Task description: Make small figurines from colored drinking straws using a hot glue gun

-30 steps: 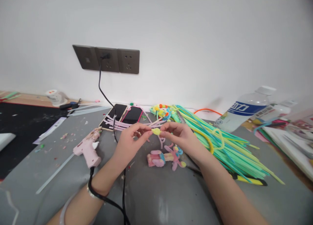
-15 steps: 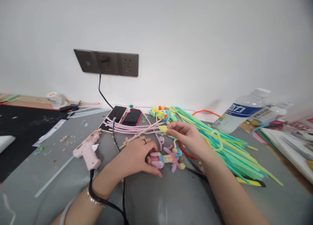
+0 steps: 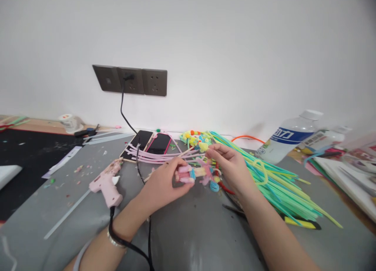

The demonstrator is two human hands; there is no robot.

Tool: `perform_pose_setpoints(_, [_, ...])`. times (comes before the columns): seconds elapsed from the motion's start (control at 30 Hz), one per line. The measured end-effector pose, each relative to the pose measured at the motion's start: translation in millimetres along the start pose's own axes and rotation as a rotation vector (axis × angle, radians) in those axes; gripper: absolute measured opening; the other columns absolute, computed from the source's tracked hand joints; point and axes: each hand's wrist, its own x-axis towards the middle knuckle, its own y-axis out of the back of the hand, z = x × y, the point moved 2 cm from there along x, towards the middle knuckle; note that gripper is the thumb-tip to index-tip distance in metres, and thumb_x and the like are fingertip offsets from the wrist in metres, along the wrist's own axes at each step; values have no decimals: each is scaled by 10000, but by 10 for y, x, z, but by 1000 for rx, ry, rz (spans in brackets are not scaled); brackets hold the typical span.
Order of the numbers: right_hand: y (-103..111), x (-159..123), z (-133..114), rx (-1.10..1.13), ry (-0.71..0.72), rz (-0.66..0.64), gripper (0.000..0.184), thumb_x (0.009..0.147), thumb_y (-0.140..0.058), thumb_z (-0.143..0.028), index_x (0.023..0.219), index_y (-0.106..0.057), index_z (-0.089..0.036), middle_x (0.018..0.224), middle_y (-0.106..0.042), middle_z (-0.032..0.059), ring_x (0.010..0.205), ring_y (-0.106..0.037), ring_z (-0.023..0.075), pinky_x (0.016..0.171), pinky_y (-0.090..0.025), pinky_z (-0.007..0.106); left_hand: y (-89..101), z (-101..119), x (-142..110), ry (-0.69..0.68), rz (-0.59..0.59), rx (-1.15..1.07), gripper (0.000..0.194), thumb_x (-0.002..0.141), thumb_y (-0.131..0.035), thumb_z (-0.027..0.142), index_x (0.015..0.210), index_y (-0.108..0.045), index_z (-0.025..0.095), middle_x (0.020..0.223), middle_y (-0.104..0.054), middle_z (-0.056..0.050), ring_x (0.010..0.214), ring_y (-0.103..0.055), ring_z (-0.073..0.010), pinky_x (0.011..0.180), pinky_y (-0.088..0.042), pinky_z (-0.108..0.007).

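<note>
My left hand (image 3: 164, 181) is closed around one end of a pipe-cleaner figure (image 3: 201, 172), pink and cream with a light blue band. The figure lies sideways above the table, its petal-like pink end pointing right. Just under that end is a small blue coil (image 3: 214, 186). Between thumb and fingertips, my right hand (image 3: 230, 167) pinches a small yellow pipe-cleaner piece (image 3: 203, 146), close above the figure's right end. My left fingers hide the figure's left end.
A pink glue gun (image 3: 107, 183) rests at left, its black cord crossing my left forearm. Behind are two phones (image 3: 159, 144) and lilac pipe cleaners (image 3: 138, 156). Green and yellow pipe cleaners (image 3: 282, 188) lie at right, near a tilted bottle (image 3: 289, 137). Sockets (image 3: 131, 80) sit on the wall.
My left hand has closed on the figure and raised it off the table. The yellow piece in my right hand has moved slightly right and up.
</note>
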Motion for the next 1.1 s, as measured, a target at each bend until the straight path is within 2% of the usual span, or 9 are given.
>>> perform_pose_setpoints(0.1, [-18,-24,-11,41,89,120,235,783,-740,-436,781,-672,-211,734,-670,19,718,-618,194,706,-490,308,13,-12,7,7,136,-29,303,774,-692,241,1017,-510,231,952,-675,-21,847,-654,-196,728,-476,-292])
perform_pose_setpoints(0.2, [-52,-66,-14,78,141,195,193,797,-735,-402,797,-672,-219,758,-671,25,774,-626,204,751,-499,320,26,-20,10,65,188,-35,289,768,-697,249,979,-501,225,875,-666,-3,768,-647,-179,674,-469,-273])
perform_pose_setpoints(0.43, [-316,-174,62,145,26,-5,264,751,-771,-454,778,-662,-216,745,-656,26,704,-597,194,644,-484,303,63,-43,12,127,341,11,310,749,-716,252,952,-484,229,835,-659,12,746,-655,-177,651,-462,-267])
perform_pose_setpoints(0.57, [-456,-248,51,86,-3,-61,292,758,-755,-481,759,-637,-213,721,-616,16,633,-544,167,577,-447,285,58,-51,6,138,363,25,314,741,-723,244,941,-481,235,841,-666,12,750,-667,-185,638,-462,-270])
perform_pose_setpoints(0.67, [-514,-278,50,95,5,-103,284,776,-739,-474,751,-627,-214,695,-600,9,633,-540,163,592,-449,283,56,-46,2,129,367,29,322,742,-731,244,944,-481,233,855,-672,2,756,-671,-191,641,-469,-279])
perform_pose_setpoints(0.9, [-545,-293,76,152,39,-139,230,798,-735,-415,761,-633,-213,687,-593,-6,639,-533,151,616,-442,273,58,-53,-9,99,394,13,319,763,-726,258,954,-473,227,926,-679,-19,816,-675,-196,692,-479,-291])
perform_pose_setpoints(1.1, [-533,-297,73,78,86,-120,222,806,-727,-403,758,-630,-209,685,-580,-4,619,-502,149,588,-402,275,48,-56,-7,84,389,5,300,777,-712,251,950,-468,229,951,-678,-26,832,-675,-197,704,-480,-295])
